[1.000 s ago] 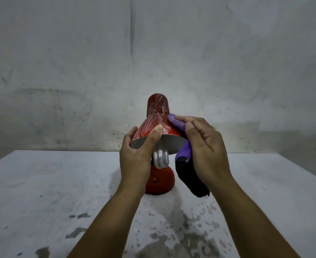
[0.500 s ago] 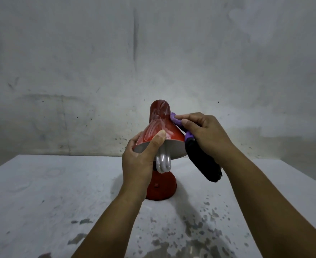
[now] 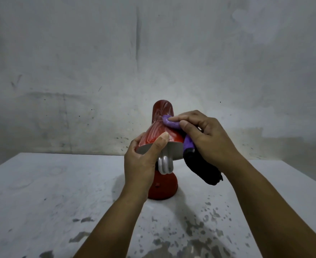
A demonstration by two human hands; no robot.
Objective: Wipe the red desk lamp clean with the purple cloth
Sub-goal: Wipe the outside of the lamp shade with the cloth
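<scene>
Red gloss on the desk lamp now shows its streaks mostly on the upper shade, because the right hand has carried the purple cloth upward: a second ago the cloth sat low against the right edge of the shade near the rim, and now its bunched tip is pressed against the narrow neck just below the cap. The right fingers are curled round the cloth, forefinger and thumb pinching the purple fold against the lamp, while the darker tail of the fabric hangs down past the shade toward the tabletop without reaching it. The left hand has kept its place, fingers wrapped behind the left rim and thumb laid up the front of the shade, steadying it; the white bulb hangs just beside that palm. The lamp stands on its red base near the middle of the tabletop, shade tilted toward the camera. Judging by the climb, the right flank has had its pass and the neck and cap are in hand; the left side under the steadying hand, the far side and the base look yet to be done.
</scene>
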